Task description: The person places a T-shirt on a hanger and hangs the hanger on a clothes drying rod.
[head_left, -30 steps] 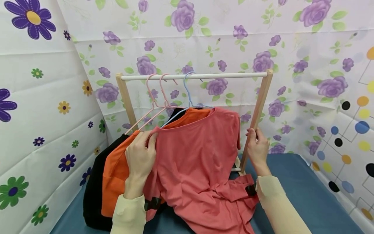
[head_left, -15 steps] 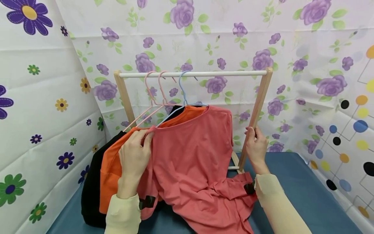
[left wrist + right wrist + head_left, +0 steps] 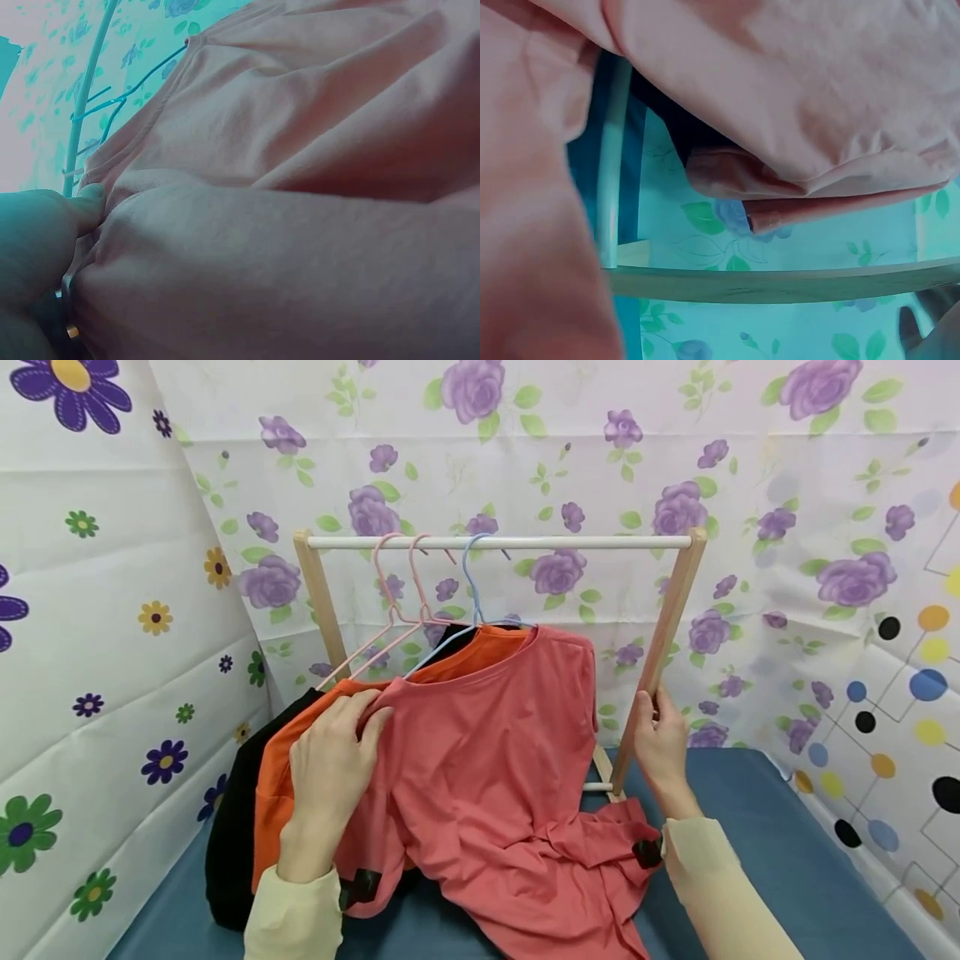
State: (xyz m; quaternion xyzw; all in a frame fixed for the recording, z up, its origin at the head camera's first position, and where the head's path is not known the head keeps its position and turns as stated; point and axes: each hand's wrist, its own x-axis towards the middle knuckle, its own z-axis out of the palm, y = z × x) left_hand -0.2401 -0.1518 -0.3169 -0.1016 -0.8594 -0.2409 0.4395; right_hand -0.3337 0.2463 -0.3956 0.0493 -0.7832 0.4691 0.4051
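Observation:
A coral-pink shirt (image 3: 480, 752) hangs on a blue hanger (image 3: 471, 581), hooked over the white bar of a garment rack (image 3: 585, 542). My left hand (image 3: 330, 768) pinches the shirt's left shoulder near the neckline; in the left wrist view the thumb presses into the fabric (image 3: 247, 112). The shirt's lower part lies bunched on the table. My right hand (image 3: 663, 743) grips the rack's right wooden post (image 3: 670, 610). In the right wrist view that post (image 3: 780, 286) crosses the frame, and part of the hand (image 3: 934, 341) shows at the lower right.
Left of the shirt hang an orange garment (image 3: 273, 793) and a black garment (image 3: 228, 860) on pink hangers (image 3: 380, 577). The rack stands on a blue table surface (image 3: 750, 827). Flower-patterned cloth (image 3: 787, 635) encloses the back and left.
My left hand has shifted left and slightly down along the shirt's shoulder. The shirt and blue hanger moved a little left. My right hand keeps its hold on the post.

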